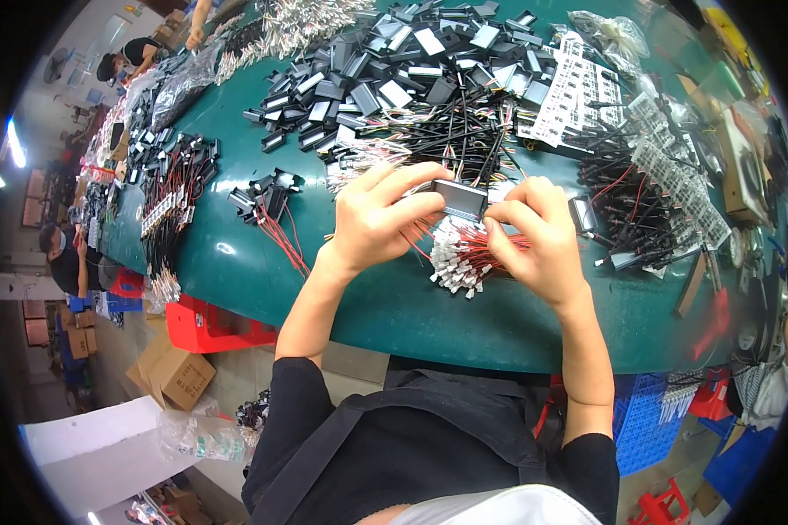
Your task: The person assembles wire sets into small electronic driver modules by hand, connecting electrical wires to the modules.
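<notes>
Above the near part of the green table I hold a small dark rectangular housing (460, 200) with a shiny grey face. My left hand (375, 217) is closed on its left end, fingers bent and the thumb side toward me. At its right end my right hand (538, 234) is pinched, fingertips against the housing; any wire between them is hidden. Just below lies a bundle of red wires with white connectors (455, 259), partly behind my right hand. Beyond the housing spreads a pile of black cables (442, 140) with bare coloured ends.
A heap of loose dark housings (368, 66) covers the far table. Label sheets (569, 92) and more black cables (630, 206) lie right. Wired housings (271, 194) and a cable bundle (165, 197) lie left. A red bin (197, 325) stands below the edge; other people work far left.
</notes>
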`<action>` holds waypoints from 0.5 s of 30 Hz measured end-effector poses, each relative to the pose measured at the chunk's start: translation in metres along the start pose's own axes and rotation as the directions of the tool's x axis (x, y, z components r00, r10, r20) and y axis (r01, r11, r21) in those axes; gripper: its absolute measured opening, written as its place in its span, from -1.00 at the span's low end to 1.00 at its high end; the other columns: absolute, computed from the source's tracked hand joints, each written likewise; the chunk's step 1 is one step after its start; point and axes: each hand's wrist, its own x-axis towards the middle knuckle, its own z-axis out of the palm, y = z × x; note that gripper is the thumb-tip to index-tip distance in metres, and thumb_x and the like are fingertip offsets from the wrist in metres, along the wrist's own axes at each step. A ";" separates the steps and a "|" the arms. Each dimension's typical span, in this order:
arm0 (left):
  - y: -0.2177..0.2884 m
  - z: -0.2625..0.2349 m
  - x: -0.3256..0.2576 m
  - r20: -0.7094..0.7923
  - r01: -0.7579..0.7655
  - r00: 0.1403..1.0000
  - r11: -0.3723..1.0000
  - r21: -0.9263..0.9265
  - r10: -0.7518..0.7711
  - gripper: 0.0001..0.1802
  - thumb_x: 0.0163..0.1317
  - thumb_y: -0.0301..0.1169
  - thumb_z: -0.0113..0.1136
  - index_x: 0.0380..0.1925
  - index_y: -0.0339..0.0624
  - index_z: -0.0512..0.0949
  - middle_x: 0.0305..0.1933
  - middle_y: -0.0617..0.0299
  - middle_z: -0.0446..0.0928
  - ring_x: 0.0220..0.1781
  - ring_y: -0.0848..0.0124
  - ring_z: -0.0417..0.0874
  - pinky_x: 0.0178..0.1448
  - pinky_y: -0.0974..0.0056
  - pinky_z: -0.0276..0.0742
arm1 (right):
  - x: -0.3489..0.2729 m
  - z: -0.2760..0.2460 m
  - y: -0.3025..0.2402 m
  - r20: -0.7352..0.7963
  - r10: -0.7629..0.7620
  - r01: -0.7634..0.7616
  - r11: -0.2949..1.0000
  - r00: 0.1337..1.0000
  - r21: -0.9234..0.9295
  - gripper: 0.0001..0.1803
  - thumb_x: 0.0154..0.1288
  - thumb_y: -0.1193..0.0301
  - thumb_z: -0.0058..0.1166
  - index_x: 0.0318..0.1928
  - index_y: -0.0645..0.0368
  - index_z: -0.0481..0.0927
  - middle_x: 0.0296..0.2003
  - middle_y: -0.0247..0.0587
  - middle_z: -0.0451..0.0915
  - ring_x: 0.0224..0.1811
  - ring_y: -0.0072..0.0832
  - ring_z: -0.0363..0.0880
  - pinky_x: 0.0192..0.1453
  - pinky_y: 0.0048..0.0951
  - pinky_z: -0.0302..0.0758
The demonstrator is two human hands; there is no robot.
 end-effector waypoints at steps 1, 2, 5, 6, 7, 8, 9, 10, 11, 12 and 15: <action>-0.001 0.003 -0.001 -0.026 0.002 1.000 1.000 -0.009 -0.003 -0.81 -0.13 -0.39 0.37 -0.46 0.00 0.56 -0.15 0.36 0.61 -0.38 0.37 0.56 -0.37 0.34 0.49 | -0.001 0.002 0.002 0.001 -0.001 0.001 1.000 1.000 0.000 -0.87 -0.05 0.51 0.23 -0.46 0.15 0.53 -0.50 -0.33 0.41 -0.42 -0.37 0.38 -0.32 -0.33 0.27; -0.001 0.004 -0.001 -0.053 0.004 0.999 1.000 -0.018 -0.005 -0.81 -0.12 -0.38 0.37 -0.46 0.00 0.56 -0.15 0.36 0.61 -0.39 0.37 0.56 -0.37 0.34 0.48 | -0.003 0.004 0.006 -0.004 0.005 -0.005 1.000 1.000 0.000 -0.83 0.02 0.52 0.21 -0.32 0.15 0.55 -0.50 -0.31 0.44 -0.41 -0.35 0.41 -0.29 -0.33 0.31; -0.002 0.002 -0.001 -0.043 0.050 0.998 0.992 -0.117 -0.056 -0.74 -0.19 -0.49 0.38 -0.43 -0.06 0.56 -0.13 0.26 0.62 -0.33 0.32 0.60 -0.29 0.32 0.48 | -0.006 0.006 0.000 0.046 0.185 -0.190 0.970 0.982 0.148 -0.62 0.13 0.53 0.17 0.00 0.14 0.50 -0.50 -0.25 0.50 -0.39 -0.33 0.47 -0.24 -0.34 0.40; -0.001 0.002 -0.001 -0.045 0.052 0.997 0.992 -0.113 -0.057 -0.74 -0.19 -0.49 0.38 -0.43 -0.06 0.56 -0.13 0.26 0.62 -0.33 0.32 0.60 -0.29 0.32 0.48 | -0.007 0.006 -0.003 0.125 0.346 -0.368 0.887 0.930 0.280 -0.48 0.18 0.53 0.14 0.19 0.13 0.41 -0.49 -0.21 0.54 -0.38 -0.32 0.52 -0.21 -0.36 0.44; 0.001 0.002 -0.001 -0.026 0.050 0.998 0.992 -0.114 -0.053 -0.74 -0.19 -0.49 0.38 -0.42 -0.07 0.56 -0.13 0.26 0.61 -0.33 0.31 0.60 -0.29 0.32 0.47 | -0.007 0.007 -0.002 0.127 0.342 -0.364 0.887 0.931 0.282 -0.48 0.18 0.53 0.14 0.19 0.13 0.41 -0.49 -0.21 0.54 -0.38 -0.32 0.52 -0.21 -0.36 0.44; 0.002 0.003 0.000 -0.007 0.048 0.999 0.991 -0.121 -0.049 -0.74 -0.19 -0.49 0.37 -0.42 -0.07 0.57 -0.13 0.25 0.61 -0.34 0.30 0.59 -0.28 0.32 0.47 | -0.008 0.009 0.000 0.178 0.300 -0.343 0.883 0.937 0.319 -0.38 0.19 0.52 0.14 0.28 0.11 0.30 -0.48 -0.20 0.56 -0.38 -0.33 0.54 -0.20 -0.38 0.46; 0.003 0.004 0.000 -0.010 0.050 0.999 0.991 -0.122 -0.051 -0.74 -0.19 -0.49 0.37 -0.42 -0.07 0.57 -0.13 0.25 0.61 -0.34 0.30 0.59 -0.28 0.32 0.47 | -0.008 0.009 0.000 0.227 0.255 -0.324 0.877 0.940 0.356 -0.28 0.20 0.52 0.15 0.36 0.10 0.18 -0.47 -0.18 0.58 -0.38 -0.34 0.56 -0.19 -0.39 0.48; 0.003 0.005 -0.001 -0.014 0.035 0.999 0.994 -0.107 -0.037 -0.78 -0.14 -0.45 0.36 -0.42 -0.04 0.56 -0.15 0.33 0.61 -0.39 0.34 0.56 -0.35 0.35 0.46 | -0.007 0.005 -0.002 0.273 0.262 -0.349 0.870 0.926 0.349 -0.30 0.20 0.51 0.16 0.34 0.11 0.22 -0.40 -0.16 0.60 -0.39 -0.37 0.57 -0.20 -0.40 0.50; 0.004 0.006 -0.001 -0.016 0.019 1.000 0.996 -0.088 -0.021 -0.81 -0.10 -0.42 0.35 -0.43 -0.01 0.56 -0.17 0.40 0.60 -0.44 0.37 0.52 -0.41 0.37 0.45 | -0.006 0.004 -0.003 0.273 0.260 -0.347 0.870 0.926 0.350 -0.30 0.20 0.51 0.16 0.34 0.11 0.22 -0.40 -0.16 0.60 -0.39 -0.37 0.57 -0.20 -0.40 0.50; 0.006 0.007 -0.002 -0.018 0.020 1.000 0.996 -0.086 -0.022 -0.81 -0.10 -0.42 0.35 -0.43 -0.01 0.56 -0.17 0.40 0.60 -0.44 0.37 0.52 -0.41 0.37 0.45 | -0.006 0.003 -0.005 0.318 0.275 -0.379 0.862 0.907 0.338 -0.32 0.19 0.51 0.17 0.32 0.12 0.24 -0.35 -0.15 0.60 -0.37 -0.37 0.57 -0.19 -0.40 0.50; 0.008 0.007 -0.004 0.028 0.008 1.000 0.996 -0.083 -0.006 -0.77 -0.13 -0.36 0.39 -0.41 -0.02 0.57 -0.17 0.35 0.58 -0.42 0.37 0.49 -0.38 0.35 0.43 | -0.009 0.009 -0.003 0.287 0.231 -0.324 0.883 0.930 0.341 -0.36 0.16 0.52 0.19 0.27 0.16 0.30 -0.23 -0.10 0.58 -0.33 -0.34 0.57 -0.17 -0.38 0.51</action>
